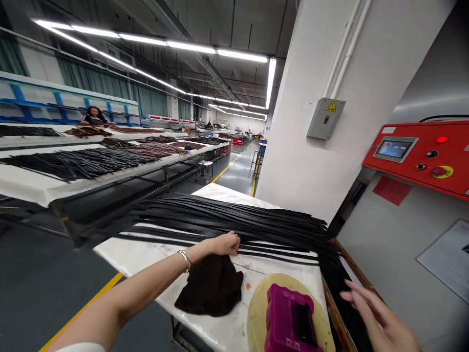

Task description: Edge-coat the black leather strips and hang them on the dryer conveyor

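Long black strips point(238, 215), like leather straps, lie in a thick layer across the white-topped table point(146, 252). At their near edge my left hand point(225, 243) is closed, with its fingers curled down on one of the strips. Just below that wrist lies a crumpled dark brown cloth or leather piece point(212, 288). My right hand point(384, 318) is off to the right, slightly blurred, its thumb and fingers stretched out and apart. It hovers near the black strip ends point(344, 288) hanging over the table's right side, and I see nothing in it.
A purple case-like object point(289, 318) sits on a round yellowish pad point(256, 313). To the right stands a machine with a red control panel point(421, 156). A white pillar point(308, 176) rises behind the table. Another person point(94, 116) is at far-left tables with more strips point(91, 161).
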Tool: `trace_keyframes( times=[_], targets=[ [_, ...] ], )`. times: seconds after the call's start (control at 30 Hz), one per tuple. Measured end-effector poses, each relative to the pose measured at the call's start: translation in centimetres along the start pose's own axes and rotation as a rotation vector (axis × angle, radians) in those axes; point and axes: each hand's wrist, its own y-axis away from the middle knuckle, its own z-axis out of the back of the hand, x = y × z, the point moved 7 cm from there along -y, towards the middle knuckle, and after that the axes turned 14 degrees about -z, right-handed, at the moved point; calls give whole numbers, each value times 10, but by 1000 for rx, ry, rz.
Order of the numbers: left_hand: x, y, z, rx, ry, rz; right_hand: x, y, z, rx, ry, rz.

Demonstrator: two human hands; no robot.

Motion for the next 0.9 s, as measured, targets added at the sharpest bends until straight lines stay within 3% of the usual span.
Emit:
trace_keyframes(
  times=[0.1, 0.2, 0.27, 0.3, 0.37, 0.43, 0.57, 0.63, 0.7, 0.73, 0.8, 0.9],
  targets=[
    [-22, -6, 10, 23, 194, -72, 85, -21, -60, 195, 108, 256],
    [-66, -16, 29, 32, 365, -171, 165, -25, -116, 315, 241, 496],
    [-95, -20, 50, 21, 429, -240, 193, -28, -135, 409, 300, 535],
    [-105, -19, 62, 12, 452, -264, 199, -30, -134, 443, 301, 531],
    [-111, -9, 89, -23, 494, -276, 193, -41, -111, 464, 254, 493],
    [-101, 12, 119, -92, 540, -246, 163, -61, -66, 420, 173, 416],
    [-78, 66, 180, -278, 605, -177, 58, -108, 35, 223, -20, 164],
    [-87, 81, 200, -285, 573, -154, 9, -119, 61, 198, -71, 39],
    [-114, 79, 206, -251, 521, -147, -17, -116, 59, 300, -70, -37],
    [-134, 71, 203, -227, 498, -156, -18, -109, 51, 377, -75, -43],
    [-182, 40, 183, -163, 482, -198, 6, -85, 27, 541, -133, 19],
    [-252, -21, 124, 5, 536, -299, 70, -38, -8, 788, -300, 186]
  ],
)
